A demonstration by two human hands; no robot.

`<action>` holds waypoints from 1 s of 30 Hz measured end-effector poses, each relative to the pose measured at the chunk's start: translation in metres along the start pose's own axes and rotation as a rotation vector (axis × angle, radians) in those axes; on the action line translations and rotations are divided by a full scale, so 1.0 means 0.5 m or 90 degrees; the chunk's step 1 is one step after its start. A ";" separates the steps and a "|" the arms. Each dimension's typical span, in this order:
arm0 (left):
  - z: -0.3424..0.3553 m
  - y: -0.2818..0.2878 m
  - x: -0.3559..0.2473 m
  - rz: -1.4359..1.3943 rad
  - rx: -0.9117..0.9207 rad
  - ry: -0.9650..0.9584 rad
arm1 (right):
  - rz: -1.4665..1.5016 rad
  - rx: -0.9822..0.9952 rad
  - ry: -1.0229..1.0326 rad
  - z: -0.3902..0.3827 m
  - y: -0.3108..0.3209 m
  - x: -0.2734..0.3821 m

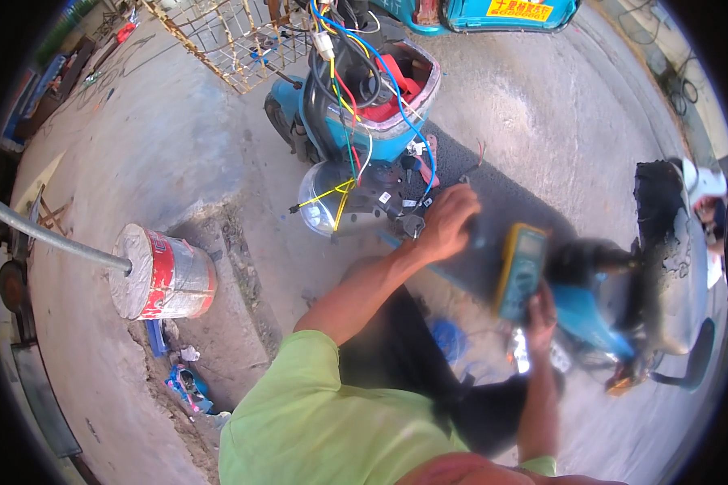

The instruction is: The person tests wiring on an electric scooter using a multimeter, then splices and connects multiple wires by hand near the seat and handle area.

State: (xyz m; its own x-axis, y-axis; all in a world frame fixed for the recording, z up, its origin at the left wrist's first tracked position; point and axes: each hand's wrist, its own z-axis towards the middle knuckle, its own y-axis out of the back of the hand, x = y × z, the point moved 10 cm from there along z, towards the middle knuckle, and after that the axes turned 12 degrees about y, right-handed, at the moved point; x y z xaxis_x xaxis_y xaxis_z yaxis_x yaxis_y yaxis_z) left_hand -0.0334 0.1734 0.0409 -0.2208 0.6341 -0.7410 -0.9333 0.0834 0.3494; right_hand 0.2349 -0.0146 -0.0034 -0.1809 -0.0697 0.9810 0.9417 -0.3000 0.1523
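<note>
My right hand (542,314) grips a yellow-edged multimeter (522,273) by its lower end, its face and display turned up. Over the dark footboard (522,198) of a blue electric scooter, my left hand (451,222) is closed with curled fingers. What those fingers hold, if anything, is hidden. Just left of that hand sit black connectors (412,225) and a clear-fronted headlamp (332,198) with yellow wires. Loose coloured wires (354,105) hang over the scooter's opened front (380,137), where red material shows inside.
A rusty wire basket (226,40) is at the front of the scooter. To my left stands a white and red bucket (166,271) with a metal pole in it. The torn seat (663,242) is at right. Another blue vehicle (501,12) is at the far side.
</note>
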 end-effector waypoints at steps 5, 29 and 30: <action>-0.035 -0.007 0.016 0.050 0.017 -0.011 | -0.006 -0.002 -0.003 -0.004 0.006 0.000; 0.135 0.658 -0.138 -0.079 -0.173 0.320 | -0.050 -0.044 -0.022 -0.005 -0.004 0.005; 0.153 0.663 -0.116 -0.060 -0.188 0.316 | -0.054 -0.042 -0.022 -0.005 -0.005 0.007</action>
State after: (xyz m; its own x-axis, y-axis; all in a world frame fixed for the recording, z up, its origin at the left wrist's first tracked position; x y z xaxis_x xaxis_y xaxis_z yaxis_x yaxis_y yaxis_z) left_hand -0.3085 0.2233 0.2435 -0.1723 0.1919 -0.9662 -0.9791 -0.1406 0.1467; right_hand 0.2311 -0.0164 -0.0004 -0.2480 -0.0096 0.9687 0.9026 -0.3655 0.2275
